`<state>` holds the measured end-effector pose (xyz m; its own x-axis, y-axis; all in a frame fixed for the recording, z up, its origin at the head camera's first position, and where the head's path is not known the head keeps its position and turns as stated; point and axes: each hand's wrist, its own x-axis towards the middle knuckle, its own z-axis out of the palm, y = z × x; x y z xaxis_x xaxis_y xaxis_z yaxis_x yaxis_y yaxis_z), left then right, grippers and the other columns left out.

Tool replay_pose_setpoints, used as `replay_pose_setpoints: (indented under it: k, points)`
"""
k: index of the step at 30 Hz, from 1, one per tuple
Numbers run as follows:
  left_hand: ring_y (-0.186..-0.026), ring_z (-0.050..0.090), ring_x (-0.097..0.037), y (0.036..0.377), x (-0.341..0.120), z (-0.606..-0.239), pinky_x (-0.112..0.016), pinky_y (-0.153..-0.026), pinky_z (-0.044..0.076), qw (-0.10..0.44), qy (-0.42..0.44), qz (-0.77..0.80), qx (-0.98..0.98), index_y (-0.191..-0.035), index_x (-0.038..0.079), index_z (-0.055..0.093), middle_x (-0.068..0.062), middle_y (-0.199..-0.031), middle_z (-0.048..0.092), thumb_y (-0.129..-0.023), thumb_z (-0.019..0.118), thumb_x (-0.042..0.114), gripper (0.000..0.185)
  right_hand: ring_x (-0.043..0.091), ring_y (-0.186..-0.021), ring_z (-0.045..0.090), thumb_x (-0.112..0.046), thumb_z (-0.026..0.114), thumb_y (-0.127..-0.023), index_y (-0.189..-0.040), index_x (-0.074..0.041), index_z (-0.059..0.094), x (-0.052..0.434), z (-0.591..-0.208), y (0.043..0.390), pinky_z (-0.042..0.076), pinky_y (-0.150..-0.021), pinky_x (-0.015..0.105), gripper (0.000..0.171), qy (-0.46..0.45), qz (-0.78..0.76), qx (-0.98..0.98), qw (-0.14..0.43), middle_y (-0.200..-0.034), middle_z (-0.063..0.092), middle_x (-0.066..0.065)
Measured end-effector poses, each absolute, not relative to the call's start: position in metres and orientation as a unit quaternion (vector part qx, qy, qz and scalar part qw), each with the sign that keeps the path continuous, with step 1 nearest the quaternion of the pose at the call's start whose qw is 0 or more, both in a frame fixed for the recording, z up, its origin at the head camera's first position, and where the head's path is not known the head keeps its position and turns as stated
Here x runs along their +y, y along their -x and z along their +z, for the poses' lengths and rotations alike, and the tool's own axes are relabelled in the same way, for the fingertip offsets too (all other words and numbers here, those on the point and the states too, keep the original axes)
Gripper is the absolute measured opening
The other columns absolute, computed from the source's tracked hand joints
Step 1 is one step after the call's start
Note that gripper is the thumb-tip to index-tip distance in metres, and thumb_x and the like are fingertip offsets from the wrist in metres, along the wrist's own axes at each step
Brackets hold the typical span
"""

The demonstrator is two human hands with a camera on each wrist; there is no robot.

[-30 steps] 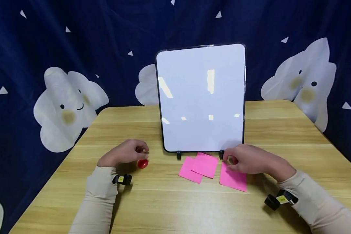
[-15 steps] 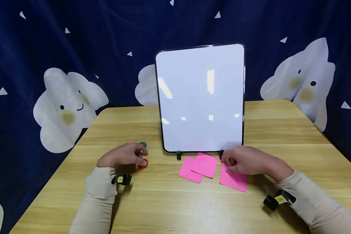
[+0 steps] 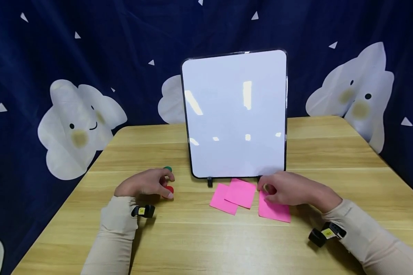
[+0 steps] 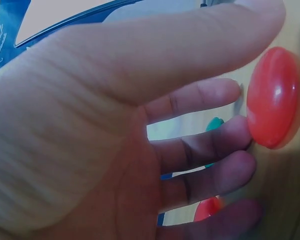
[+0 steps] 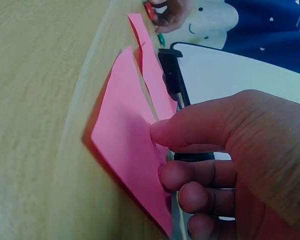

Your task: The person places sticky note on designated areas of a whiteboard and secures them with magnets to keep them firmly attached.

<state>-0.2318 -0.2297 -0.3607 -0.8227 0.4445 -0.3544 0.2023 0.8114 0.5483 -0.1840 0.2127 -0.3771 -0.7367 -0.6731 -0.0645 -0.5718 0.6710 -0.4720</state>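
Note:
My left hand point(image 3: 142, 183) hovers low at the left of the table, thumb and fingers spread around a glossy round red magnet point(image 4: 273, 97). In the left wrist view one fingertip is right at the magnet's edge, and the thumb passes beside it. A green magnet point(image 3: 168, 169) lies just beyond this hand. My right hand point(image 3: 290, 189) pinches the upper edge of a pink sticky note point(image 3: 274, 211), the thumb point(image 5: 165, 132) on its face; the index fingertip is hidden behind. Two more pink sticky notes point(image 3: 241, 193) lie overlapping to its left.
A white board point(image 3: 234, 118) with a black frame stands upright behind the notes on small black feet point(image 3: 210, 182). Another red piece point(image 4: 207, 209) shows between the left fingers. A dark blue curtain point(image 3: 137, 30) with clouds hangs behind the wooden table point(image 3: 206, 244).
My left hand has lowered slightly, its thumb now in front of the red magnet, and the green magnet has come into sight. The right note's near edge has shifted slightly upward.

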Motion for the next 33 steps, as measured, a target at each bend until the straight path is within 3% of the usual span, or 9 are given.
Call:
replay_pose_setpoints:
  k: [6, 15, 21, 33]
  points:
    - [-0.088, 0.054, -0.024, 0.2301, -0.2287, -0.3589, -0.036, -0.077, 0.046, 0.247, -0.176, 0.251, 0.919, -0.124, 0.009, 0.058, -0.009, -0.099, 0.058, -0.077, 0.088, 0.026, 0.058, 0.008, -0.071, 0.05, -0.015, 0.076, -0.088, -0.092, -0.025, 0.066, 0.2098, -0.3786, 0.1838, 0.045, -0.065, 0.026, 0.015, 0.338, -0.211, 0.912, 0.092, -0.074, 0.052, -0.013]
    - [-0.09, 0.055, -0.024, 0.2282, -0.2261, -0.3571, -0.036, -0.079, 0.047, 0.256, -0.166, 0.259, 0.916, -0.131, 0.007, 0.054, -0.01, -0.102, 0.058, -0.076, 0.088, 0.021, 0.066, 0.008, -0.073, 0.047, -0.014, 0.077, -0.088, -0.078, -0.026, 0.059, 0.208, -0.3831, 0.1824, 0.043, -0.062, 0.025, 0.024, 0.344, -0.207, 0.915, 0.045, -0.072, 0.048, -0.014]
    - [-0.091, 0.055, -0.025, 0.2285, -0.2281, -0.3576, -0.036, -0.079, 0.048, 0.257, -0.164, 0.261, 0.916, -0.131, 0.008, 0.054, -0.01, -0.103, 0.058, -0.076, 0.088, 0.021, 0.066, 0.008, -0.073, 0.045, -0.01, 0.075, -0.087, -0.076, -0.026, 0.056, 0.2066, -0.383, 0.183, 0.041, -0.062, 0.025, 0.027, 0.344, -0.195, 0.918, 0.019, -0.072, 0.047, -0.013]
    - [-0.09, 0.054, -0.025, 0.2279, -0.2313, -0.357, -0.036, -0.078, 0.048, 0.261, -0.168, 0.277, 0.909, -0.131, 0.007, 0.053, -0.01, -0.102, 0.057, -0.077, 0.087, 0.018, 0.065, 0.011, -0.074, 0.05, -0.007, 0.074, -0.088, -0.08, -0.024, 0.061, 0.2088, -0.3762, 0.1841, 0.045, -0.063, 0.026, 0.022, 0.321, -0.247, 0.914, 0.038, -0.074, 0.051, -0.012]
